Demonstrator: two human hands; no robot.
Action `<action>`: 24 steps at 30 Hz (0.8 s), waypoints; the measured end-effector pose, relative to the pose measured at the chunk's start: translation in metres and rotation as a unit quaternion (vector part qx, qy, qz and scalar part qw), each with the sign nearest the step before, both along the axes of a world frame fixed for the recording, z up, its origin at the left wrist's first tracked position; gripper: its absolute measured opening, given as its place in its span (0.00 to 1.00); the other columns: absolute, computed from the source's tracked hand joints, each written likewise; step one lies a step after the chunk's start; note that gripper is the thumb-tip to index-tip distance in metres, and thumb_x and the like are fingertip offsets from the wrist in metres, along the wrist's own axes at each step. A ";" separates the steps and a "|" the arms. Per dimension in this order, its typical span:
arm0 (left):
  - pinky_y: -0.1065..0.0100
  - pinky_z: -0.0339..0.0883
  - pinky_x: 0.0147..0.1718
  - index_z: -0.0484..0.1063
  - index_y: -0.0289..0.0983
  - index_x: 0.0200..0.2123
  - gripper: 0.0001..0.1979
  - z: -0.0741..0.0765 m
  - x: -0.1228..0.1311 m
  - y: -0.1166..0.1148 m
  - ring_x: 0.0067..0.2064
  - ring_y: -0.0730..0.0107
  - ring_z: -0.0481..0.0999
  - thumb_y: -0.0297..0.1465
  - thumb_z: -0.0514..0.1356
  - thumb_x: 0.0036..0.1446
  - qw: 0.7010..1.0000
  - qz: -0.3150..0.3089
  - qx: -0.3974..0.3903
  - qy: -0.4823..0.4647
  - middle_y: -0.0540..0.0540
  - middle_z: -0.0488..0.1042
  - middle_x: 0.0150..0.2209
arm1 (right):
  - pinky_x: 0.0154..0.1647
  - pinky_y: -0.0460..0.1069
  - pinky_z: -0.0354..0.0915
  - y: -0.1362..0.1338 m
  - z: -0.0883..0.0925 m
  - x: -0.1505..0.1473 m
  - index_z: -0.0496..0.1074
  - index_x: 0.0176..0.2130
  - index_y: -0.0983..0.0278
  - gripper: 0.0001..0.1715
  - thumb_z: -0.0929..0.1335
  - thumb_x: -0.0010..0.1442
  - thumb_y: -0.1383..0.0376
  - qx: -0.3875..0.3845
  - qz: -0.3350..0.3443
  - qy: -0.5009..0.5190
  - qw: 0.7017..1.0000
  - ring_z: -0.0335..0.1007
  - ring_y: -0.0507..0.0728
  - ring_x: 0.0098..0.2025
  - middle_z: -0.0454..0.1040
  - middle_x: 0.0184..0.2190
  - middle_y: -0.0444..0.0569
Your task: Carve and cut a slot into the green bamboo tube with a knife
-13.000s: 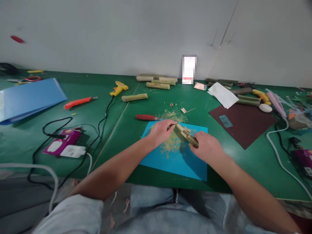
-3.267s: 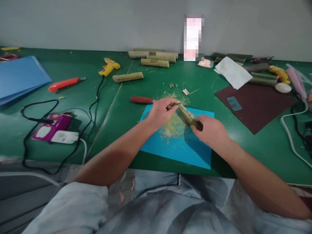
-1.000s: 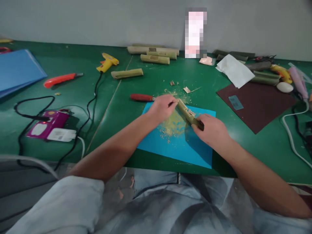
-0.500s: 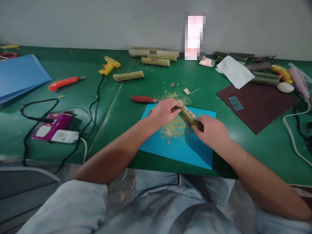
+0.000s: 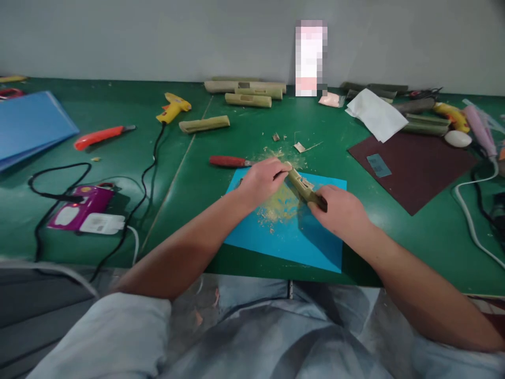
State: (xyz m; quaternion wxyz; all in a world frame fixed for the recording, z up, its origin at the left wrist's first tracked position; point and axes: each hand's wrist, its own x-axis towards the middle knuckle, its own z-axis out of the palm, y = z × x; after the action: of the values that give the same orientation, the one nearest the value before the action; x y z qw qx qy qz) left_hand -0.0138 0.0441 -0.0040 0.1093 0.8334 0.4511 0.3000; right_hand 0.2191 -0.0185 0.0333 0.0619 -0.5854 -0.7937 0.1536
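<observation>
A short green bamboo tube (image 5: 299,184) with a rectangular opening cut in its side is held at a slant above a blue sheet (image 5: 315,247). My left hand (image 5: 261,181) is closed at its far end, thumb and fingers pinched there. Around the near end, the fingers of my right hand (image 5: 343,210) are wrapped. Pale splinters show at the opening. Bamboo shavings (image 5: 272,213) lie scattered on the sheet below. Just beyond my left hand rests a tool with a red handle (image 5: 228,161); its far part is partly hidden by that hand.
On the green table (image 5: 158,210) lie an orange cutter (image 5: 100,137), a yellow glue gun (image 5: 173,108) with a black cord, and a purple power strip (image 5: 84,208). Several bamboo pieces (image 5: 248,100) sit at the back. Brown sandpaper-like sheet (image 5: 410,173) and white paper (image 5: 376,115) are right.
The whole view has shifted slightly, so things sit a little further left. Both hands keep their hold on the bamboo tube, with hardly any movement.
</observation>
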 end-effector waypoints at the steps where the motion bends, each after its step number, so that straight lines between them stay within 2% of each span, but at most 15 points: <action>1: 0.65 0.72 0.45 0.79 0.38 0.45 0.09 0.001 0.000 0.000 0.42 0.66 0.78 0.29 0.59 0.67 1.000 0.012 0.003 0.009 0.45 0.80 0.40 | 0.30 0.51 0.51 0.000 0.000 0.000 0.71 0.37 0.62 0.10 0.65 0.65 0.59 0.002 -0.001 -0.001 1.000 0.69 0.56 0.35 0.77 0.38 0.51; 6: 0.69 0.70 0.39 0.77 0.38 0.52 0.15 0.004 0.000 -0.007 0.37 0.69 0.76 0.25 0.59 0.64 0.999 0.018 -0.020 0.039 0.46 0.77 0.38 | 0.30 0.51 0.50 0.001 -0.003 0.002 0.70 0.36 0.62 0.10 0.65 0.65 0.58 -0.002 0.000 0.006 1.000 0.68 0.55 0.34 0.76 0.37 0.50; 11: 0.66 0.71 0.45 0.76 0.38 0.51 0.14 0.004 -0.001 -0.013 0.46 0.65 0.77 0.25 0.57 0.66 0.999 0.008 0.007 0.039 0.44 0.77 0.44 | 0.29 0.51 0.49 0.001 -0.006 0.003 0.71 0.37 0.62 0.10 0.65 0.64 0.58 0.000 0.002 0.007 1.000 0.67 0.55 0.33 0.76 0.37 0.49; 15: 0.65 0.72 0.43 0.77 0.37 0.49 0.11 0.008 -0.001 -0.013 0.44 0.65 0.77 0.29 0.58 0.68 0.999 0.004 0.035 0.021 0.43 0.76 0.42 | 0.29 0.51 0.49 0.001 -0.005 0.003 0.71 0.37 0.62 0.10 0.65 0.65 0.58 -0.003 -0.002 0.008 1.000 0.67 0.55 0.33 0.75 0.37 0.49; 18: 0.62 0.72 0.48 0.77 0.37 0.48 0.11 0.013 -0.001 -0.013 0.48 0.63 0.77 0.31 0.56 0.70 0.998 0.005 0.060 -0.013 0.42 0.76 0.45 | 0.29 0.51 0.48 0.000 -0.003 0.002 0.71 0.36 0.62 0.10 0.65 0.65 0.58 -0.002 -0.003 0.006 1.000 0.67 0.55 0.33 0.75 0.37 0.49; 21: 0.61 0.72 0.51 0.77 0.38 0.49 0.12 0.015 -0.002 -0.013 0.50 0.63 0.77 0.31 0.54 0.71 0.998 0.004 0.055 -0.037 0.42 0.78 0.47 | 0.29 0.51 0.49 0.000 -0.003 0.002 0.70 0.36 0.62 0.11 0.65 0.65 0.58 -0.001 -0.002 0.005 1.000 0.67 0.55 0.33 0.75 0.37 0.49; 24: 0.62 0.72 0.50 0.77 0.38 0.50 0.13 0.014 -0.002 -0.013 0.48 0.64 0.78 0.30 0.54 0.70 0.997 0.013 0.040 -0.061 0.43 0.79 0.45 | 0.30 0.51 0.49 0.000 -0.002 0.002 0.70 0.36 0.62 0.10 0.65 0.65 0.58 -0.001 -0.002 0.008 1.000 0.67 0.55 0.34 0.75 0.38 0.49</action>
State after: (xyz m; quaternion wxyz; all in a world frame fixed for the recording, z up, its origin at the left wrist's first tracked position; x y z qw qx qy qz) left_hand -0.0159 0.0316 0.0098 0.0992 0.8114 0.4421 0.3692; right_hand 0.2210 -0.0186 0.0310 0.0679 -0.5859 -0.7918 0.1586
